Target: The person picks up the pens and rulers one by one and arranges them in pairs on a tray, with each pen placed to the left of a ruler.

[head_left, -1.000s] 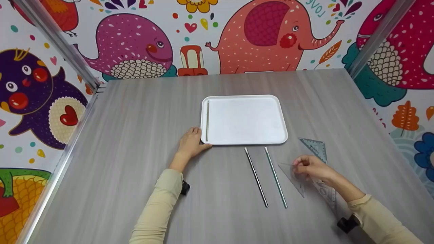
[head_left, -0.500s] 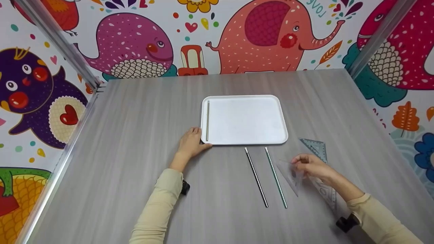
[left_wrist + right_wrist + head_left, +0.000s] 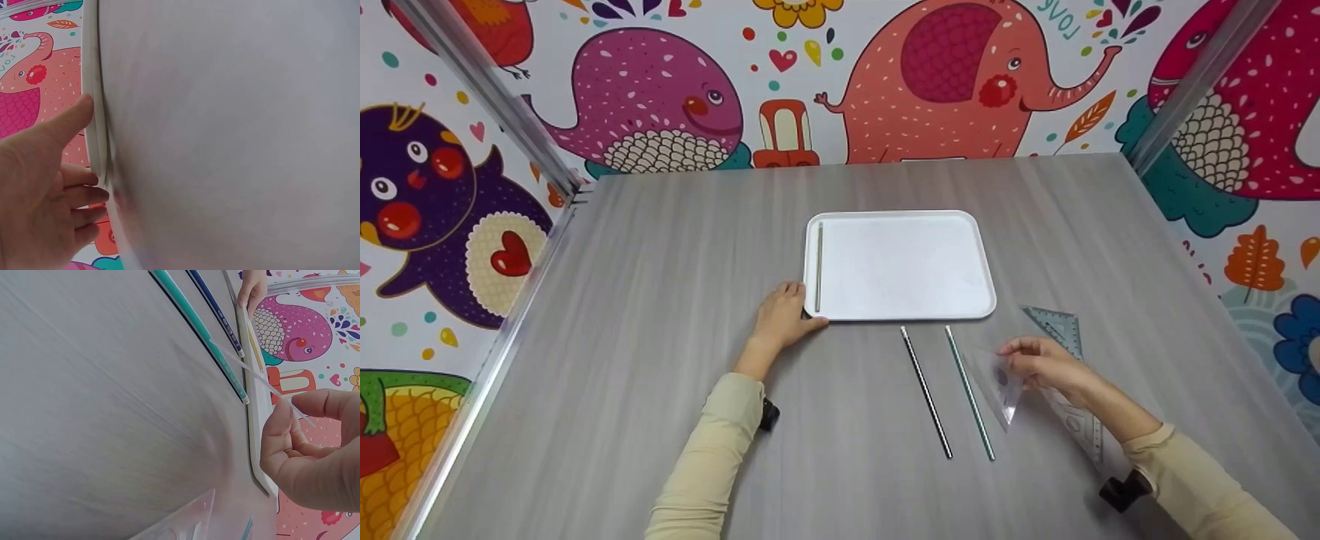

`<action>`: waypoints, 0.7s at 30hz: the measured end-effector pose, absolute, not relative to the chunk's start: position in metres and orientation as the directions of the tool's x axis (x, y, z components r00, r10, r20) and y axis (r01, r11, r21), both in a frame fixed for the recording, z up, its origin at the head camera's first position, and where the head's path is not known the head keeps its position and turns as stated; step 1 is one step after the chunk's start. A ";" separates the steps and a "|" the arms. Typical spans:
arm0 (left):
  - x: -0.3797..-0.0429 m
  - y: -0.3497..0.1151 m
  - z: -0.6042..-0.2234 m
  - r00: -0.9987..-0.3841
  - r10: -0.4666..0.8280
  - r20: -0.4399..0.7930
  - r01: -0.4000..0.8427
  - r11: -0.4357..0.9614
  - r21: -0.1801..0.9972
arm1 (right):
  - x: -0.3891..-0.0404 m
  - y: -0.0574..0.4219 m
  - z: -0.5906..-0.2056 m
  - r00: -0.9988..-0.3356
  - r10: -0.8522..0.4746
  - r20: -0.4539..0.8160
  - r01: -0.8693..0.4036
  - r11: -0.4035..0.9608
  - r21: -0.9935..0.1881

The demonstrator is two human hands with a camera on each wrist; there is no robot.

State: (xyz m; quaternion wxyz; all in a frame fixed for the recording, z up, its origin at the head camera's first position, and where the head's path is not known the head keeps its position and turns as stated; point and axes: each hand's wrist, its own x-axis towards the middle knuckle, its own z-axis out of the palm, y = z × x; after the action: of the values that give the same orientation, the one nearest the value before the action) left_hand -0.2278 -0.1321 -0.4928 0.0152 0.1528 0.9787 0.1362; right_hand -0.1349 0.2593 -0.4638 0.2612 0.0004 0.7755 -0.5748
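Observation:
At the white tray's [image 3: 904, 266] near left corner, my left hand [image 3: 784, 315] holds the rim, its thumb along the front edge and its fingers at the left side. The left wrist view shows the thumb [image 3: 81, 109] against that rim. My right hand [image 3: 1050, 367] pinches a clear set square [image 3: 996, 382] between thumb and fingertips; it hangs tilted beside the pencils and appears edge-on in the right wrist view. A green pencil [image 3: 971, 394] and a black pencil [image 3: 927, 394] lie in front of the tray. Inside the tray's left edge lies a gold pencil [image 3: 819, 266].
Beyond my right hand lies a bluish see-through set square [image 3: 1059, 325]. Another clear triangular piece [image 3: 1084, 429] lies partly hidden beneath the right forearm. Metal posts [image 3: 487, 97] and cartoon-printed walls border the grey table [image 3: 682, 240].
My right hand has shifted slightly left with the set square, which has tilted and come nearer the green pencil. The left hand and tray stay put.

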 end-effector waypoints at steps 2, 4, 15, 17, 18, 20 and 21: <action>-0.227 -0.132 -0.492 -0.953 0.304 0.014 0.296 0.916 0.271 | -0.135 0.259 -0.463 -0.862 -0.301 -0.407 0.307 0.327 -0.894; -0.227 -0.132 -0.492 -0.952 0.304 0.017 0.298 0.915 0.271 | -0.136 0.258 -0.462 -0.864 -0.295 -0.407 0.312 0.320 -0.895; -0.228 -0.133 -0.492 -0.947 0.320 0.017 0.312 0.910 0.272 | -0.139 0.255 -0.461 -0.872 -0.275 -0.405 0.332 0.277 -0.902; -0.228 -0.133 -0.492 -0.946 0.323 0.017 0.316 0.911 0.264 | -0.139 0.254 -0.461 -0.873 -0.270 -0.407 0.338 0.270 -0.902; -0.229 -0.133 -0.492 -0.946 0.324 0.016 0.317 0.912 0.260 | -0.139 0.254 -0.461 -0.873 -0.267 -0.409 0.341 0.266 -0.901; -0.228 -0.133 -0.492 -0.946 0.323 0.016 0.317 0.914 0.253 | -0.140 0.254 -0.461 -0.872 -0.264 -0.412 0.345 0.265 -0.900; -0.228 -0.133 -0.492 -0.946 0.323 0.017 0.316 0.915 0.251 | -0.140 0.253 -0.461 -0.871 -0.263 -0.414 0.348 0.265 -0.899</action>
State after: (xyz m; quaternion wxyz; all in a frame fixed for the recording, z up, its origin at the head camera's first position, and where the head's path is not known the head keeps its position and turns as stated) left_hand -0.2284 -0.1328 -0.4918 0.0124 0.1633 0.9784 0.1263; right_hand -0.1398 0.2532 -0.4615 0.2519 0.0282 0.7542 -0.6057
